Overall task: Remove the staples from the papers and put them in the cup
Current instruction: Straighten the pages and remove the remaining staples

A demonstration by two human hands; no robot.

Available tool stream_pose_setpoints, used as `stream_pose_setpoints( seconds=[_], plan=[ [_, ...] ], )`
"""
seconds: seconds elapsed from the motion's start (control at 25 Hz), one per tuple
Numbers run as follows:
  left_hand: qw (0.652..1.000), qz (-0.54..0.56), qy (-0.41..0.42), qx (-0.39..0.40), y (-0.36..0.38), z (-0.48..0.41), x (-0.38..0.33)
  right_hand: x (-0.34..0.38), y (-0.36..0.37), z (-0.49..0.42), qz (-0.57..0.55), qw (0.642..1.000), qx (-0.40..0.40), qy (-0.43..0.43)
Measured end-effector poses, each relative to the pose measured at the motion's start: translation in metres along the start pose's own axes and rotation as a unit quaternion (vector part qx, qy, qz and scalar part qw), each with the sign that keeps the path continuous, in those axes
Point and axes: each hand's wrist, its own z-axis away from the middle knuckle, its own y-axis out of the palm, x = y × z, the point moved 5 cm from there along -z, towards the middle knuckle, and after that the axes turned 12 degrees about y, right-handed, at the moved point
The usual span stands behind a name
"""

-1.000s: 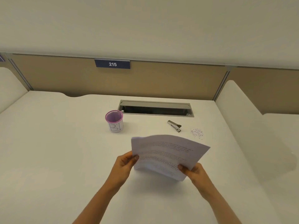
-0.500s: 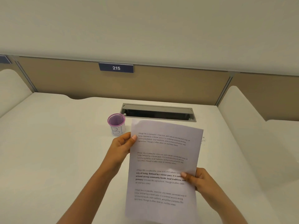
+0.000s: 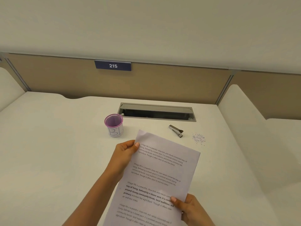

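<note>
I hold printed white papers [image 3: 156, 176] above the desk, text side up and tilted. My left hand [image 3: 124, 154] pinches their upper left edge with the thumb on top. My right hand [image 3: 189, 207] grips the lower right edge. A purple mesh cup [image 3: 114, 125] with a white label stands upright beyond the papers, to the left. A small metal staple remover [image 3: 176, 130] lies on the desk past the papers' top right. I cannot make out any staple in the papers.
A small pile of loose staples [image 3: 198, 138] lies right of the staple remover. A grey cable slot [image 3: 157, 112] is set into the white desk [image 3: 48, 152] at the back. White side dividers [image 3: 244, 121] and a tan back panel enclose the desk.
The papers were turned from a near edge-on tilt to face me, then lowered and angled so the cup, staple remover and staples show again. Both hands kept their hold.
</note>
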Motion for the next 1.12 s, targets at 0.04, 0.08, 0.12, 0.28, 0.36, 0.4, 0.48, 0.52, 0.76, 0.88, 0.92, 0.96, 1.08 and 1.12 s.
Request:
stream_pose_setpoints(
  seconds=[0.04,0.08,0.12,0.28,0.36,0.4,0.48,0.52,0.76,0.88,0.92,0.96,1.08,1.12],
  plan=[
    [1.0,-0.013,-0.005,0.002,-0.001,-0.002,0.001,-0.003,0.002,-0.002,-0.013,1.0,0.009,0.019],
    [1.0,-0.027,-0.011,0.003,-0.003,-0.004,0.001,-0.005,0.003,-0.004,-0.021,0.999,0.021,0.042],
    [0.999,-0.041,-0.016,0.004,-0.005,-0.006,0.002,-0.003,0.003,-0.004,-0.016,0.997,0.032,0.064],
    [0.995,-0.09,-0.03,0.008,-0.02,-0.013,0.002,0.033,-0.03,-0.011,0.176,0.979,-0.043,0.09],
    [0.994,-0.104,-0.033,0.011,-0.026,-0.015,0.0,0.069,-0.057,-0.022,0.239,0.961,-0.128,0.053],
    [0.992,-0.118,-0.031,0.015,-0.028,-0.016,-0.002,0.092,-0.069,-0.029,0.26,0.949,-0.177,0.019],
    [0.988,-0.148,-0.027,0.029,-0.03,-0.02,-0.005,0.142,-0.086,-0.048,0.31,0.902,-0.294,-0.059],
    [0.986,-0.16,-0.029,0.036,-0.03,-0.021,-0.007,0.167,-0.09,-0.059,0.347,0.866,-0.348,-0.094],
    [0.972,-0.219,-0.052,0.071,-0.026,-0.033,-0.009,0.258,-0.071,-0.159,0.552,0.706,-0.426,-0.128],
    [0.963,-0.24,-0.064,0.102,-0.023,-0.036,-0.004,0.271,-0.064,-0.199,0.635,0.642,-0.423,-0.074],
    [0.963,-0.238,-0.065,0.111,-0.022,-0.036,-0.003,0.271,-0.063,-0.209,0.661,0.619,-0.418,-0.065],
    [0.963,-0.235,-0.064,0.118,-0.022,-0.036,-0.002,0.269,-0.062,-0.217,0.682,0.599,-0.415,-0.061],
    [0.961,-0.239,-0.061,0.123,-0.025,-0.038,0.002,0.27,-0.066,-0.23,0.69,0.585,-0.422,-0.06],
    [0.961,-0.239,-0.063,0.121,-0.027,-0.038,0.003,0.272,-0.069,-0.229,0.663,0.617,-0.422,-0.05]
  ],
)
